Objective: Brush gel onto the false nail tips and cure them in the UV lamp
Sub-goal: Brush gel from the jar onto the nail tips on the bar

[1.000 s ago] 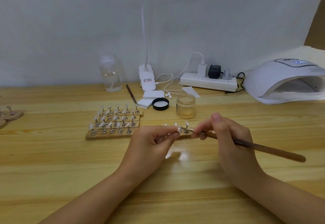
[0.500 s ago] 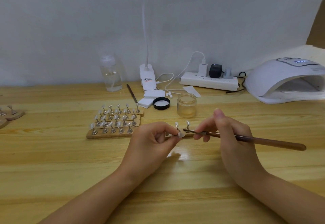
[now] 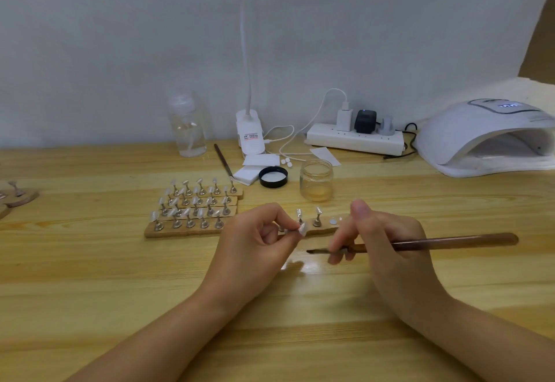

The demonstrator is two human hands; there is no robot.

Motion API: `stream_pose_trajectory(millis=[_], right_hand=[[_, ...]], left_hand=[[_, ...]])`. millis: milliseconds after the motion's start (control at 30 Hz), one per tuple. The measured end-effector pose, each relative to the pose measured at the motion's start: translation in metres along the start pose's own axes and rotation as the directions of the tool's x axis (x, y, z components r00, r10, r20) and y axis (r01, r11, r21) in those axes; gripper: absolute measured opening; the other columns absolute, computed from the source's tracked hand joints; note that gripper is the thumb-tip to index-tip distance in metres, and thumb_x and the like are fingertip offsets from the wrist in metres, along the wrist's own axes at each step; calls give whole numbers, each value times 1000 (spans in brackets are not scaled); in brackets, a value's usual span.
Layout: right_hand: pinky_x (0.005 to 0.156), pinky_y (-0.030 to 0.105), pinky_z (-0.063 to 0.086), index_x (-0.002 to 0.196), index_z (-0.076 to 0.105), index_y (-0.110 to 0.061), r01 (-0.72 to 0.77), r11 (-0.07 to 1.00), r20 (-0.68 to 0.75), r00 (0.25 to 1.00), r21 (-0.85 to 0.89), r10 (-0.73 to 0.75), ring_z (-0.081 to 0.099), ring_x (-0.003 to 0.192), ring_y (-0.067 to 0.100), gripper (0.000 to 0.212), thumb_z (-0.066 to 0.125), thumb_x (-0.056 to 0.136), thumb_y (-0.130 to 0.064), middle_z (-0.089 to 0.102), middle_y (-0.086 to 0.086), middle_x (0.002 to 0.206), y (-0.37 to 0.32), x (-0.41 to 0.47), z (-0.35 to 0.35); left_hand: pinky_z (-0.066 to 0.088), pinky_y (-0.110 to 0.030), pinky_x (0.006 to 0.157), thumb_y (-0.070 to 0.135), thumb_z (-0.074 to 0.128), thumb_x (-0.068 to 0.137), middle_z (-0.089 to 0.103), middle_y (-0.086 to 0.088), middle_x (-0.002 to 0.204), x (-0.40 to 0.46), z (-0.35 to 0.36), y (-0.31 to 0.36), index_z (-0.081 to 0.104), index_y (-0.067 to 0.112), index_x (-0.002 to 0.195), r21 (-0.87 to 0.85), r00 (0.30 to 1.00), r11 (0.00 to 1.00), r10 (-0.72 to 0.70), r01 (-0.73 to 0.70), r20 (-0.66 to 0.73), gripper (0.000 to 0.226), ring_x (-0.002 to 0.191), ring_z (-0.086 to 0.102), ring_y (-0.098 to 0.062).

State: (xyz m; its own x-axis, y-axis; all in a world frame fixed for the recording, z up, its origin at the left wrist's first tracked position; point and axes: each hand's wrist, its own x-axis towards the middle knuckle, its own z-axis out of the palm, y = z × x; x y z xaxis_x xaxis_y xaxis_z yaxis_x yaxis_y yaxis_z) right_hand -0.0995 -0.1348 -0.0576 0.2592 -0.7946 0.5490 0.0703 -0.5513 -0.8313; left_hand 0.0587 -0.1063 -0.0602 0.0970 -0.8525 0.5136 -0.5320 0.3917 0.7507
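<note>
My left hand pinches a small metal stand with a pale false nail tip on it, just in front of a wooden strip that carries two more metal stands. My right hand grips a brown gel brush; its dark bristle end points left, a little below and to the right of the tip. An open glass gel jar stands behind the strip. The white UV lamp sits at the back right, its opening facing me.
Three wooden strips with several nail tips on stands lie to the left. Behind them are a black lid, white pads, a second brush, a clear bottle, a lamp base and a power strip.
My right hand has drawn the brush down and away from the nail tip, which it was touching before. My left hand keeps its hold on the stand.
</note>
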Motion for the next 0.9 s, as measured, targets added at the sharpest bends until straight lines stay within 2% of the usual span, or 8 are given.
stream_pose_trajectory(millis=[67, 167, 300, 433, 600, 700, 800, 900], right_hand=[[57, 10, 44, 58, 66, -22, 9, 1000, -31, 999, -10, -9, 59, 56, 2, 40, 43, 83, -43, 66, -1, 58, 0, 2, -1], [60, 10, 45, 65, 68, -18, -12, 999, 14, 1000, -37, 13, 61, 61, 2, 40, 43, 83, -43, 68, -2, 65, 0, 4, -1], [56, 14, 45, 55, 68, -18, -27, 1000, -4, 1000, 2, 27, 57, 52, 4, 46, 43, 82, -46, 66, 2, 55, -1, 0, 0], [61, 14, 46, 64, 68, -22, -31, 999, -30, 999, -20, 30, 59, 60, 6, 42, 41, 83, -47, 68, 1, 65, -1, 3, 0], [57, 13, 46, 57, 66, -18, -42, 999, 9, 999, 20, 42, 57, 51, 3, 44, 42, 82, -45, 65, 5, 55, -5, 0, 0], [60, 10, 45, 64, 67, -19, -40, 999, -41, 998, -6, 40, 58, 58, 3, 38, 48, 90, -39, 68, 2, 63, -5, 2, 0], [59, 11, 45, 62, 68, -16, -78, 997, -5, 997, -11, 78, 59, 55, 2, 42, 45, 89, -38, 68, 1, 60, -7, 2, 1], [56, 13, 46, 56, 67, -16, -81, 997, -15, 997, 10, 81, 58, 50, 4, 44, 42, 86, -36, 65, 3, 53, -7, 1, 2]], left_hand=[[33, -7, 52, 13, 70, 77, 29, 8, 36, 0, 0, 0, 55, 22, 61, 5, 1000, 1000, 4, -4, 2, 24, 36, 26, -5], [32, -9, 52, 11, 70, 77, 30, 8, 36, 0, 0, 1, 55, 20, 61, 10, 1000, 1000, 1, -2, 3, 24, 36, 26, -5], [35, -13, 55, 12, 70, 78, 30, 8, 35, -1, 0, 2, 54, 22, 61, -3, 1000, 1000, -8, 8, 1, 25, 35, 28, -5], [35, -8, 54, 9, 70, 77, 31, 10, 33, -2, 0, 3, 54, 21, 60, -7, 1000, 1000, -14, 14, -6, 27, 34, 29, -4], [35, -7, 54, 9, 71, 76, 33, 10, 33, -2, 0, 3, 56, 21, 60, 10, 1000, 1000, -21, 21, -6, 25, 34, 31, -4], [35, -6, 53, 9, 72, 76, 34, 11, 33, -2, 0, 4, 56, 22, 60, 12, 1000, 1000, -23, 23, -7, 26, 34, 31, -3], [30, -7, 48, 8, 72, 75, 34, 11, 33, -1, 0, 4, 57, 22, 60, 13, 999, 999, -38, 38, -8, 26, 34, 32, -3], [31, -9, 49, 10, 73, 74, 34, 11, 33, -2, 0, 4, 56, 23, 59, 12, 999, 999, -45, 45, -8, 26, 35, 31, -4]])
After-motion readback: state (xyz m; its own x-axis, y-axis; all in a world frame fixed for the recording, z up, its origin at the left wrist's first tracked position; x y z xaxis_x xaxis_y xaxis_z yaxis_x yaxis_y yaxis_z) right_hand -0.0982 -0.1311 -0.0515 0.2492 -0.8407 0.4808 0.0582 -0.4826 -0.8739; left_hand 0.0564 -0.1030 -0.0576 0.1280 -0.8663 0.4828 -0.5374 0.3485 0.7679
